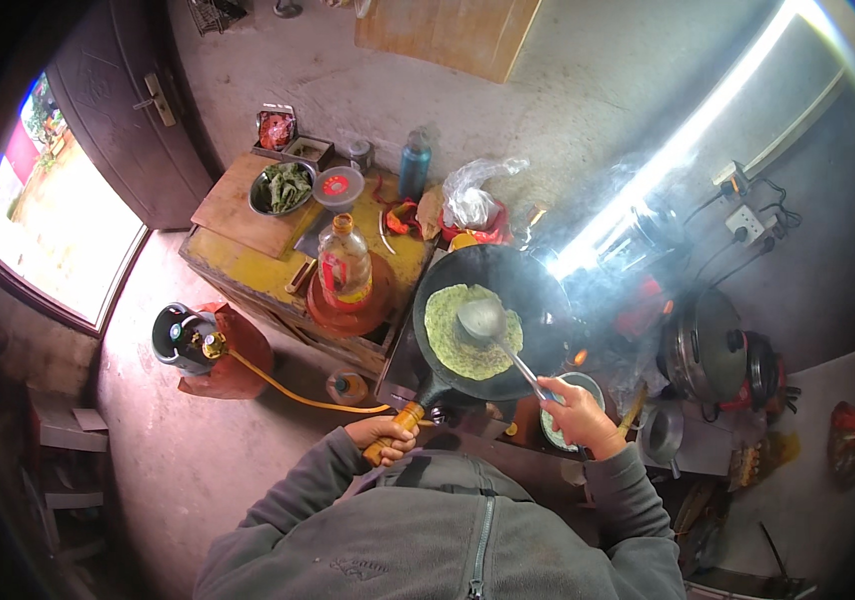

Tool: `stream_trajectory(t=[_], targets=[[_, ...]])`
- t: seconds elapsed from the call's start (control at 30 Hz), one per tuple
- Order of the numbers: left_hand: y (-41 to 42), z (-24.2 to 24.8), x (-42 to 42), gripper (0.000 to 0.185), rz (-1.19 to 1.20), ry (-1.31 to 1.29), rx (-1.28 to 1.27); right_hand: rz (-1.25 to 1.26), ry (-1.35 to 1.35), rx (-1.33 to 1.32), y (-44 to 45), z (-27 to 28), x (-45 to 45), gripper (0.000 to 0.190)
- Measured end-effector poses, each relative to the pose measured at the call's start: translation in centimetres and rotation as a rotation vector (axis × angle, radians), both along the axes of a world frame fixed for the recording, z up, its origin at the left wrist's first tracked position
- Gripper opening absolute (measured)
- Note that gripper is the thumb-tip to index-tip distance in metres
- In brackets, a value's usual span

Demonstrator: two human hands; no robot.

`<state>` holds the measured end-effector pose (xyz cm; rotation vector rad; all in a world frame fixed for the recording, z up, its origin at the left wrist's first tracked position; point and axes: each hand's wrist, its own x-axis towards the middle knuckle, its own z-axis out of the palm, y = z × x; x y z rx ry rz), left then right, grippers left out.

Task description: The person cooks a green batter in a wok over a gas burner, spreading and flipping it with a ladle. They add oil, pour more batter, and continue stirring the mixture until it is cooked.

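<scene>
My left hand (382, 437) grips the wooden handle (396, 433) of a dark wok (540, 307) that sits over a gas stove (401, 381). Inside the wok lies a round green pancake (446, 330), left of its middle. My right hand (581, 416) holds a metal ladle (481, 319) by its handle. The ladle's bowl is over the pancake, back side up; whether it presses on it I cannot tell. Just below my right hand, partly hidden by it, stands a bowl of pale green batter (561, 435).
Left of the wok, a yellow cabinet (247, 266) carries an oil bottle (345, 262) and a bowl of leafy greens (283, 187). A gas cylinder (180, 337) stands on the floor, its yellow hose (300, 401) running to the stove. Steam drifts near a lidded pot (709, 345) at right.
</scene>
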<state>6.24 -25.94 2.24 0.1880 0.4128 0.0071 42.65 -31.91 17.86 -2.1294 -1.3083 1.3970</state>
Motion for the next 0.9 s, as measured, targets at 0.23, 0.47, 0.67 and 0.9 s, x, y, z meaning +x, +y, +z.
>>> stream_trajectory(t=[0.23,0.47,0.67,0.9], targets=[[-0.1,0.2,0.3,0.018,0.017,-0.005,-0.007,-0.071,0.082,-0.042,-1.2,4.5,0.5,0.043],[-0.1,0.6,0.1,0.018,0.023,0.0,-0.008,-0.057,0.022,-0.064,-1.3,2.9,2.1,0.044],[-0.1,0.3,0.3,0.018,0.012,-0.005,-0.001,-0.003,0.053,-0.221,-1.8,4.9,0.3,0.042],[0.1,0.4,0.2,0.02,0.004,0.022,0.018,-0.015,-0.007,-0.063,-1.5,5.1,-0.6,0.042]])
